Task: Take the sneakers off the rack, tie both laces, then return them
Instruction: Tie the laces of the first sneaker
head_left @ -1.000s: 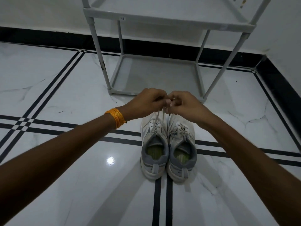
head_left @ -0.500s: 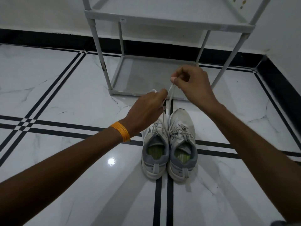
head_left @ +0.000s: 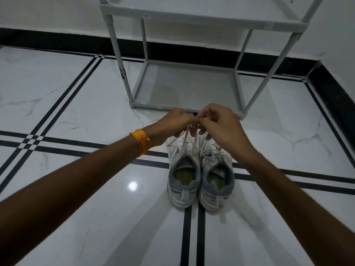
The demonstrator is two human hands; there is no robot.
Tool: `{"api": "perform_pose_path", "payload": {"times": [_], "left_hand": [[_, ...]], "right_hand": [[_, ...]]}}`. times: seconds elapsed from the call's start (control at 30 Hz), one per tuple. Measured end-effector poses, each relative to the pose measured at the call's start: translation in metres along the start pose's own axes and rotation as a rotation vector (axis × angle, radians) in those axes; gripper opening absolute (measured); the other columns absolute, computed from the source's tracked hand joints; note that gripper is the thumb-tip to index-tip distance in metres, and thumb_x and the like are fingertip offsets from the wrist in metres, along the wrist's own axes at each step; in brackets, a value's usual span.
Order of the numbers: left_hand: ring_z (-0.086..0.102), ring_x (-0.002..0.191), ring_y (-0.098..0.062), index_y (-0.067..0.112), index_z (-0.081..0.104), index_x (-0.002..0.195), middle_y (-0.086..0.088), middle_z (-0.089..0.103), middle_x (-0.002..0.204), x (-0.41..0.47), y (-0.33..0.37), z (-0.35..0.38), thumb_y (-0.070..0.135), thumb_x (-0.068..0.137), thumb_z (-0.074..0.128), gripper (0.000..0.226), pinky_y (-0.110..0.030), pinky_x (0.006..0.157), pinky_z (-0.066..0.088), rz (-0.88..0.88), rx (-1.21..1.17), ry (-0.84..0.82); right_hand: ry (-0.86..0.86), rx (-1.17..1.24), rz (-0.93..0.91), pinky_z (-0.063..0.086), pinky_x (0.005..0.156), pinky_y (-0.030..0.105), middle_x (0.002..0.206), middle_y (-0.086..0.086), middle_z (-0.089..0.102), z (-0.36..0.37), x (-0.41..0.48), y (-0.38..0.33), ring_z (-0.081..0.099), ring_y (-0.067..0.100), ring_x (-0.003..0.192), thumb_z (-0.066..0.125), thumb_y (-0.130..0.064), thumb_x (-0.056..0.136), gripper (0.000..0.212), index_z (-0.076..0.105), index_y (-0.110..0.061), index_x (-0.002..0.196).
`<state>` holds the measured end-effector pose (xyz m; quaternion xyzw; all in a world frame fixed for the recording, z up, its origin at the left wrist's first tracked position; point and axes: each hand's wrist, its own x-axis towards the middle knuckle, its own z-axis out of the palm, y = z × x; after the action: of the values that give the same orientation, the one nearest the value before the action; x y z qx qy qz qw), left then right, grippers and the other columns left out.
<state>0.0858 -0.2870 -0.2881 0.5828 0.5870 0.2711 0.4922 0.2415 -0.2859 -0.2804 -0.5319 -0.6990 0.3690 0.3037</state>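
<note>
Both hands (head_left: pixel 199 123) pinched on laces (head_left: pixel 190 143), left sneaker (head_left: pixel 183 169)

Glossy marble-look floor (head_left: pixel 76 104); matt grey plastic-looking rack (head_left: pixel 192 16); cloth-like sneakers (head_left: pixel 199 181).

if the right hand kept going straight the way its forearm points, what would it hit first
Most likely the left hand: the right hand points up-left and their fingertips already meet over the laces. Beyond that lies the rack base, though depth is unclear.
</note>
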Motion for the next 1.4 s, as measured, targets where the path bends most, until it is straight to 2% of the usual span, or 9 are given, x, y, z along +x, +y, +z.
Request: {"api": "perform_pose_path", "payload": {"times": [0.23, 0.47, 0.63, 0.83, 0.97, 1.07, 1.13, 1.23, 1.4], "left_hand": [[0.035, 0.056, -0.012, 0.014, 0.051, 0.064, -0.001, 0.042, 0.064, 0.002, -0.003, 0.001, 0.017, 0.088, 0.051, 0.024, -0.026, 0.055, 0.032, -0.016, -0.088, 0.053], [0.038, 0.056, -0.013, 0.006, 0.062, 0.064, -0.006, 0.047, 0.064, 0.004, -0.013, 0.000, 0.020, 0.088, 0.056, 0.029, -0.026, 0.053, 0.034, 0.007, -0.050, 0.119], [0.052, 0.066, -0.025, -0.008, 0.068, 0.079, -0.033, 0.063, 0.086, 0.004, -0.017, 0.002, 0.029, 0.091, 0.057, 0.041, -0.030, 0.058, 0.039, 0.052, 0.024, 0.184], [0.065, 0.082, -0.027, 0.013, 0.077, 0.072, -0.008, 0.075, 0.081, -0.002, -0.015, 0.000, 0.039, 0.099, 0.044, 0.051, -0.036, 0.076, 0.050, 0.123, 0.139, 0.229], [0.051, 0.051, -0.013, 0.010, 0.077, 0.074, -0.001, 0.062, 0.059, -0.003, -0.028, -0.005, 0.033, 0.092, 0.062, 0.033, -0.017, 0.053, 0.039, 0.159, 0.246, 0.301], [0.051, 0.056, -0.004, 0.012, 0.073, 0.075, 0.008, 0.059, 0.063, -0.003, -0.043, -0.019, 0.030, 0.083, 0.072, 0.020, -0.016, 0.054, 0.034, 0.156, 0.376, 0.382], [0.053, 0.058, -0.007, 0.014, 0.067, 0.081, 0.007, 0.056, 0.064, -0.004, -0.058, -0.028, 0.025, 0.078, 0.077, 0.015, -0.018, 0.054, 0.036, 0.114, 0.461, 0.406], [0.062, 0.072, -0.024, 0.011, 0.064, 0.086, -0.004, 0.061, 0.075, -0.009, -0.090, -0.042, 0.009, 0.073, 0.076, 0.017, -0.023, 0.057, 0.037, 0.015, 0.589, 0.387], [0.060, 0.076, -0.021, 0.016, 0.068, 0.099, -0.011, 0.072, 0.095, -0.016, -0.128, -0.029, 0.022, 0.087, 0.068, 0.014, -0.025, 0.066, 0.040, -0.010, 0.802, 0.218]], "right_hand": [[-0.123, 0.188, 0.133, 0.059, 0.084, 0.037, 0.087, 0.007, 0.075, 0.015, -0.011, 0.013, 0.073, 0.016, 0.084, 0.075, -0.025, 0.082, 0.032, 0.056, -0.017, 0.106], [0.089, -0.012, -0.007, 0.049, 0.066, 0.011, 0.080, -0.004, 0.072, 0.020, -0.012, 0.014, 0.067, 0.004, 0.073, 0.078, -0.031, 0.080, 0.023, 0.067, -0.013, 0.090], [0.096, -0.138, -0.046, 0.043, 0.063, 0.015, 0.081, 0.000, 0.069, 0.024, -0.012, 0.013, 0.062, 0.010, 0.074, 0.069, -0.030, 0.088, 0.020, 0.068, -0.011, 0.084], [-0.097, 0.083, 0.045, 0.050, 0.074, 0.024, 0.074, -0.003, 0.074, -0.001, -0.006, 0.007, 0.070, 0.007, 0.073, 0.062, -0.026, 0.093, 0.015, 0.062, -0.012, 0.087], [-0.056, 0.291, 0.168, 0.045, 0.057, 0.027, 0.063, -0.005, 0.066, -0.023, 0.002, 0.029, 0.052, 0.012, 0.052, 0.071, -0.014, 0.085, 0.012, 0.061, -0.008, 0.087], [0.154, -0.016, 0.124, 0.044, 0.070, 0.025, 0.082, -0.006, 0.067, -0.039, 0.008, 0.052, 0.059, 0.010, 0.079, 0.071, -0.009, 0.082, 0.005, 0.069, -0.012, 0.084], [0.205, -0.244, 0.077, 0.042, 0.069, 0.024, 0.083, -0.002, 0.066, -0.046, 0.010, 0.071, 0.059, 0.013, 0.077, 0.065, -0.005, 0.084, 0.011, 0.071, -0.014, 0.085], [0.185, -0.482, 0.105, 0.045, 0.056, 0.027, 0.074, 0.008, 0.066, -0.053, 0.009, 0.104, 0.057, 0.018, 0.056, 0.058, 0.000, 0.083, 0.022, 0.069, -0.019, 0.086], [0.028, -0.773, 0.172, 0.040, 0.059, 0.029, 0.090, 0.014, 0.072, -0.040, -0.005, 0.140, 0.059, 0.027, 0.069, 0.054, -0.011, 0.091, 0.015, 0.067, -0.018, 0.094]]}}
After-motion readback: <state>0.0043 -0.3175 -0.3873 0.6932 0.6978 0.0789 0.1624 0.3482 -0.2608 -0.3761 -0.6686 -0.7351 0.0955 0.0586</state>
